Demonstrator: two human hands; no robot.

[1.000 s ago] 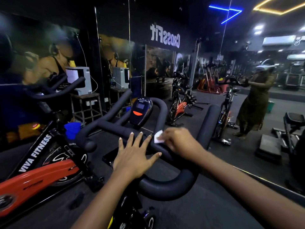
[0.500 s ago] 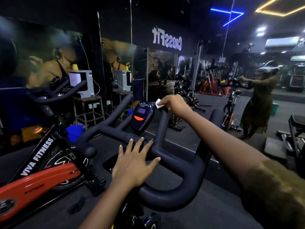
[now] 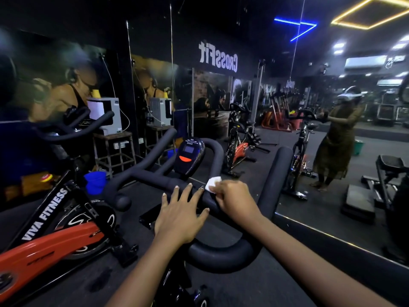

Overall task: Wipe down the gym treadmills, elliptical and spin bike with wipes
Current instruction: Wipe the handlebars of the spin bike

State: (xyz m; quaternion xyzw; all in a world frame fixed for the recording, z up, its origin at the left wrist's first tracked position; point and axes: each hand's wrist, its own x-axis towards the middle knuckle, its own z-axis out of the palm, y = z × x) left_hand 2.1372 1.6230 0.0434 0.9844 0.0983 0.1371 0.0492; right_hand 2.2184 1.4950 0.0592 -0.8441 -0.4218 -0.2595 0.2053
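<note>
Left hand (image 3: 181,216) is lying flat, fingers spread, steadying the spin bike's handlebar (image 3: 221,258) — right hand (image 3: 234,201), at its two o'clock, is pinching a white wipe (image 3: 212,183) against the inner bar. Handlebar wiping is under way, I'd say; next the wipe needs running up toward the console (image 3: 190,156) at twelve. Blue bucket (image 3: 95,181) is sitting at ten o'clock — its contents are hiding from view.

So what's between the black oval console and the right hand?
A crumpled white wipe, held by the right hand on the black handlebar; head view.
</note>
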